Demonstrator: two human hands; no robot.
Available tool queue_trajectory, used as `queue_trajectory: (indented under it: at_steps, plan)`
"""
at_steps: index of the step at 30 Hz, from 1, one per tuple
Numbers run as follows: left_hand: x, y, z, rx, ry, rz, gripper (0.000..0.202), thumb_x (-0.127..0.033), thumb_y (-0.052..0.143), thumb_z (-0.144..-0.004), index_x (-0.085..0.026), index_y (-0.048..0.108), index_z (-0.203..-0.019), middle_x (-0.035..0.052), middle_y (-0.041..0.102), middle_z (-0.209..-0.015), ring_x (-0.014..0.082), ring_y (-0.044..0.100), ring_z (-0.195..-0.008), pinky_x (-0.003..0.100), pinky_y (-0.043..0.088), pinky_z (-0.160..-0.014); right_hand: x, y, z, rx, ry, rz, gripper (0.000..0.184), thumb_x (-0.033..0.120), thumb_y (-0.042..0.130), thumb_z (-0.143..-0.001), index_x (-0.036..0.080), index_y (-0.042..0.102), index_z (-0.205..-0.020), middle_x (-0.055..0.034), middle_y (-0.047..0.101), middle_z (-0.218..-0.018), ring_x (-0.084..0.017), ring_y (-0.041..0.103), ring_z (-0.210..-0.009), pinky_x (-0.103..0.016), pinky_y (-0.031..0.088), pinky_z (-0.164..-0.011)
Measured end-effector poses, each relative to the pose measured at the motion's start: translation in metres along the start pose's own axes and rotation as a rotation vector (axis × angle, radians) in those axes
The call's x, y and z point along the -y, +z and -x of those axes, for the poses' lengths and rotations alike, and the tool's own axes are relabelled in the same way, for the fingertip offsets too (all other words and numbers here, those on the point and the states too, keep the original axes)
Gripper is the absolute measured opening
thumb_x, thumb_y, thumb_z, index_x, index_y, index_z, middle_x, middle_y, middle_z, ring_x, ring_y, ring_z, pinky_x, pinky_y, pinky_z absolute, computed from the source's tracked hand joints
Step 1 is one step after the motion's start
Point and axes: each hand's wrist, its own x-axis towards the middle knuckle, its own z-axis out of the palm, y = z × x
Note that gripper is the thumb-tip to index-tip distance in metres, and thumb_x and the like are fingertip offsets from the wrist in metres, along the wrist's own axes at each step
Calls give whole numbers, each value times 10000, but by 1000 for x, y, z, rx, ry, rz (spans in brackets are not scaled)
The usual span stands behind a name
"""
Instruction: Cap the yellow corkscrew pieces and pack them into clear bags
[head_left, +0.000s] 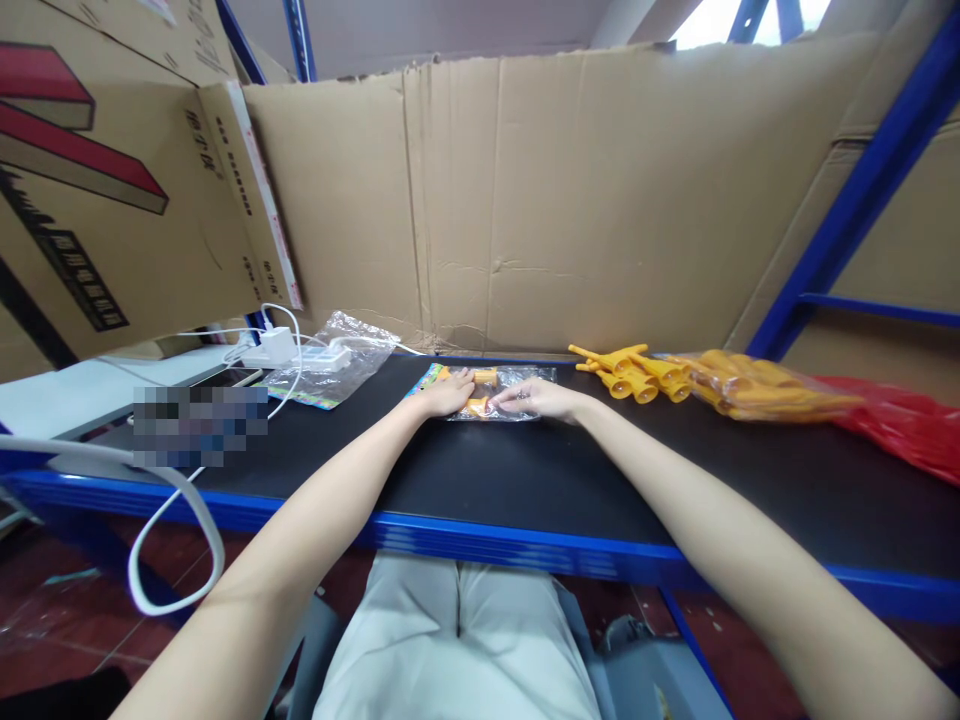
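Observation:
A small clear plastic bag (517,381) with orange pieces inside and a colourful header card lies on the black table top (480,470). My left hand (448,395) rests on the bag's left end, fingers curled down onto it. Pressing on the right part of the bag is my right hand (538,398), its fingers laid together over the plastic. Both hands pinch or press the bag near its middle, where an orange piece shows between them.
A pile of loose orange plastic toys (637,372) lies right of the bag, beside a clear bag full of them (757,392) and a red plastic bag (907,425). At left are empty clear bags (330,365), a white charger (276,346) and cables. Cardboard walls the back.

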Motion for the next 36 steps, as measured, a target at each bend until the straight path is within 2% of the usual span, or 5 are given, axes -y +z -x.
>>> queue_trajectory:
  at_steps: [5, 14, 23, 29, 36]
  plan:
    - [11, 0, -5, 3, -10, -63, 595, -365, 170, -850, -104, 193, -1385, 67, 91, -1454, 160, 52, -1341, 321, 63, -1085, -5, -9, -5, -59, -52, 28, 266, 324, 606, -705, 179, 697, -909, -39, 672, -923, -149, 586, -881, -283, 412, -852]
    - [25, -6, -6, -38, -43, -86, 597, -377, 172, -844, -120, 213, -1381, 74, 109, -1445, 186, 77, -1338, 359, 112, -1079, -61, -80, 21, -1021, 237, 745, 309, 173, 488, -751, 134, 600, -1036, -147, 540, -1124, -278, 458, -1088, -472, 338, -913]
    - [27, -4, -5, -48, -58, -81, 605, -390, 179, -845, -117, 203, -1385, 70, 105, -1448, 171, 95, -1338, 323, 99, -1082, -86, -89, 32, -883, 536, 865, 395, 305, 491, -770, 173, 522, -1141, -157, 510, -1154, -308, 469, -1061, -529, 319, -848]
    - [26, -5, -4, -43, -60, -94, 608, -404, 177, -841, -139, 199, -1388, 54, 101, -1451, 176, 94, -1338, 329, 101, -1082, -85, -90, 31, -1020, 445, 886, 318, 258, 474, -746, 133, 558, -1027, -152, 575, -1005, -273, 515, -946, -447, 331, -828]
    - [27, -6, -5, -36, -47, -108, 617, -407, 171, -837, -130, 202, -1387, 53, 107, -1451, 177, 87, -1341, 326, 99, -1082, -58, -87, 23, -1210, 53, 685, 335, 277, 474, -763, 155, 469, -1075, -131, 553, -1077, -248, 493, -1010, -397, 335, -866]
